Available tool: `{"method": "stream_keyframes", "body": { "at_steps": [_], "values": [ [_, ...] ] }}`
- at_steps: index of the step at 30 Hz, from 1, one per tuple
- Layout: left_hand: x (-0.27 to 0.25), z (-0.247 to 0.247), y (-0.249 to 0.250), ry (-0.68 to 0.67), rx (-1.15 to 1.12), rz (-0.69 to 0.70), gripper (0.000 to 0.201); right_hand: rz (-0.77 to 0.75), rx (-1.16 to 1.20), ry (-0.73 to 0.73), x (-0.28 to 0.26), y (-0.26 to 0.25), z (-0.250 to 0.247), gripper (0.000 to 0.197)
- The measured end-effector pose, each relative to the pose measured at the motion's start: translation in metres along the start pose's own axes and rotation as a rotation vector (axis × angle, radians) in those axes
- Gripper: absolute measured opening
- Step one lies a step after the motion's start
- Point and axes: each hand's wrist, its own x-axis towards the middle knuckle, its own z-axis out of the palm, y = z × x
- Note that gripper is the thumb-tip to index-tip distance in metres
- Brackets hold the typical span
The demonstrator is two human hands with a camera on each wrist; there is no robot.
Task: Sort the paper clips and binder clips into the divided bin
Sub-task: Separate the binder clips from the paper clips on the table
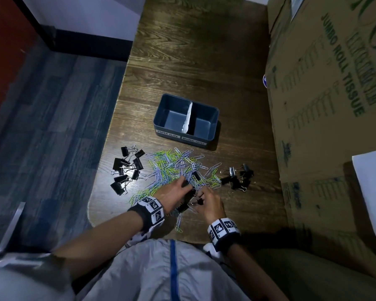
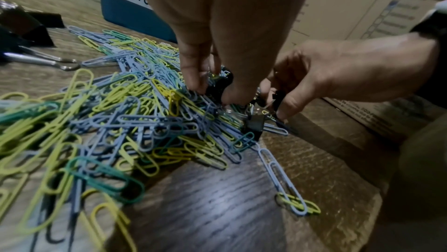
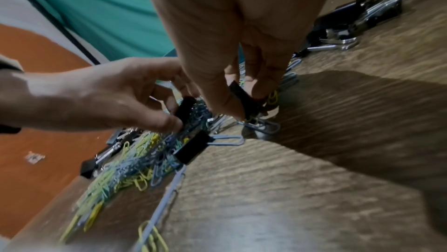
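Observation:
A heap of blue, yellow and green paper clips (image 1: 174, 170) lies on the wooden table in front of the blue divided bin (image 1: 161, 118), whose two compartments hold nothing. My left hand (image 1: 182, 187) reaches into the heap's near edge and pinches a black binder clip (image 2: 219, 84) between thumb and fingers (image 2: 193, 76). Just to the right, my right hand (image 3: 246, 103) pinches another black binder clip (image 3: 241, 95) that has paper clips tangled beneath it. A third black binder clip (image 3: 193, 149) lies on the heap below the left hand.
Black binder clips lie in one group left of the heap (image 1: 127, 168) and another on its right (image 1: 239, 177). A white paper divider (image 1: 188, 118) splits the bin, labelled PAPER CLIPS on its left front. Large cardboard boxes (image 1: 325, 105) wall off the table's right side.

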Motion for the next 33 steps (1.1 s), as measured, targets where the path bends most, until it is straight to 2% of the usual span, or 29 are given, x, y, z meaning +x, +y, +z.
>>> {"method": "stream_keyframes", "body": {
  "at_steps": [6, 9, 12, 15, 18, 22, 25, 27, 30, 33],
  "values": [
    [-0.002, 0.0, -0.014, 0.057, -0.157, -0.093, 0.059, -0.031, 0.011, 0.004, -0.005, 0.006, -0.008, 0.022],
    [-0.001, 0.003, -0.021, 0.05, -0.167, -0.095, 0.061, 0.01, 0.018, 0.022, -0.001, 0.009, -0.017, 0.035],
    [-0.003, 0.002, -0.022, 0.055, -0.143, -0.106, 0.042, 0.036, 0.057, 0.047, 0.007, 0.014, -0.039, 0.042],
    [-0.004, 0.002, -0.02, 0.052, -0.102, -0.071, 0.036, 0.086, 0.131, 0.147, 0.021, 0.025, -0.07, 0.04],
    [-0.007, -0.001, -0.018, 0.095, -0.017, -0.05, 0.037, 0.165, 0.194, 0.234, 0.033, 0.036, -0.099, 0.03],
    [-0.011, -0.007, -0.012, 0.172, 0.042, 0.029, 0.034, 0.196, 0.165, 0.313, 0.047, 0.054, -0.119, 0.029],
    [-0.012, -0.01, -0.012, 0.242, -0.06, 0.067, 0.024, 0.169, 0.091, 0.379, 0.048, 0.056, -0.116, 0.027],
    [-0.014, -0.011, -0.014, 0.228, -0.212, 0.067, 0.016, 0.111, -0.009, 0.419, 0.043, 0.047, -0.105, 0.025],
    [-0.017, -0.017, -0.014, 0.218, -0.302, 0.03, 0.016, -0.02, -0.14, 0.333, 0.035, 0.038, -0.078, 0.029],
    [-0.023, -0.024, -0.016, 0.283, -0.355, 0.033, 0.026, -0.041, -0.231, 0.191, 0.031, 0.042, -0.056, 0.044]
  ]
}}
